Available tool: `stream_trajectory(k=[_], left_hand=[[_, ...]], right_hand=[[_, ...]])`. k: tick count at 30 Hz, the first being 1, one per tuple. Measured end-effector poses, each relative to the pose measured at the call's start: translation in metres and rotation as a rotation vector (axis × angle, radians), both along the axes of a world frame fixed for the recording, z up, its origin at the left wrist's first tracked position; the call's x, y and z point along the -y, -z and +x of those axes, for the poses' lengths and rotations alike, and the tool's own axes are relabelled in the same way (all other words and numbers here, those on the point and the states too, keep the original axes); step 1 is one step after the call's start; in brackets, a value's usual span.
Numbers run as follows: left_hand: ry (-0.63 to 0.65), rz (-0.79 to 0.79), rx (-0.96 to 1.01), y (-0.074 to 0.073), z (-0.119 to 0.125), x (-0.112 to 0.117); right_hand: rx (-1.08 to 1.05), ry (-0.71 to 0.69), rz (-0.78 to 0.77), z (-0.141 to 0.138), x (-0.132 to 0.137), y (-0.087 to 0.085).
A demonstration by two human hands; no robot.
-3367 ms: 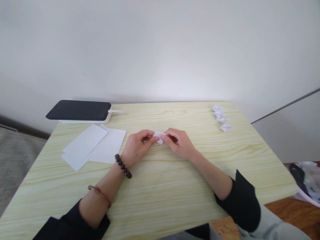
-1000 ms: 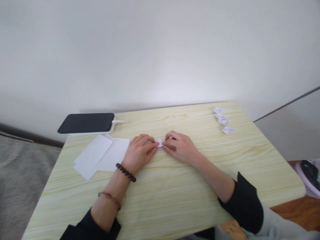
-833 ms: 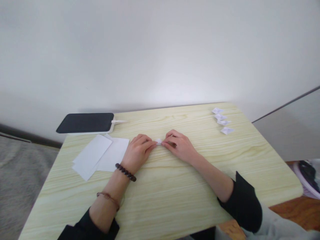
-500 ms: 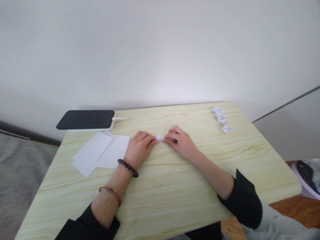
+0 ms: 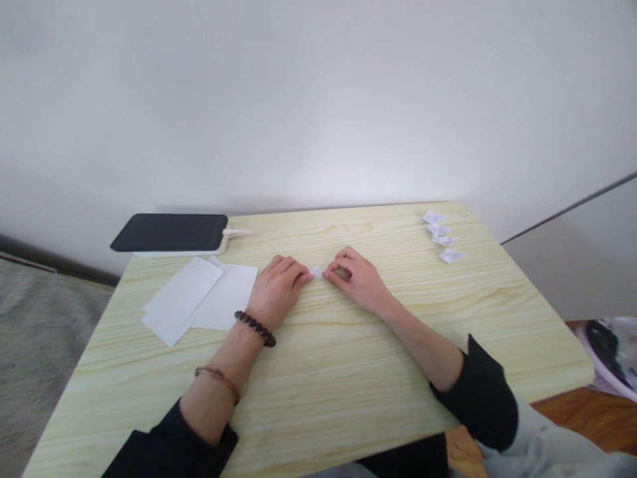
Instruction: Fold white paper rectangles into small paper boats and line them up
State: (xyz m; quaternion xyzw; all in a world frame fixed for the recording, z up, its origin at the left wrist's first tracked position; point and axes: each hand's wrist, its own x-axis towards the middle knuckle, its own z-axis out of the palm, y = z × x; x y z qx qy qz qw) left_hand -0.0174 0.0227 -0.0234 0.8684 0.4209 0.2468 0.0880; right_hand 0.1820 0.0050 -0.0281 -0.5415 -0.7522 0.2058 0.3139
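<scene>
A white wall stands behind the pale surface. Between the left hand and the right hand is a small folded paper; the fingers of both, almost closed, pinch its opposite ends. The step seems to be shaping folds; the next move probably needs gentle, even pressure.

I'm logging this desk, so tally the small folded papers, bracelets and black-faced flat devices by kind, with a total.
Small folded papers: 5 (1 between the hands, 4 at the right)
Bracelets: 2
Black-faced flat device: 1
Total: 8
</scene>
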Motion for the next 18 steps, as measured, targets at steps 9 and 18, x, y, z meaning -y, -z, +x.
stream_trajectory(k=[9,18], left_hand=[[-0.034,-0.024,-0.050,0.0011,0.0020,0.0012],[-0.067,-0.104,-0.010,0.0009,0.0018,-0.0006]], right_hand=[[-0.005,-0.045,-0.006,0.0015,0.0029,-0.0052],[0.076,0.043,-0.008,-0.0065,-0.0009,-0.0013]])
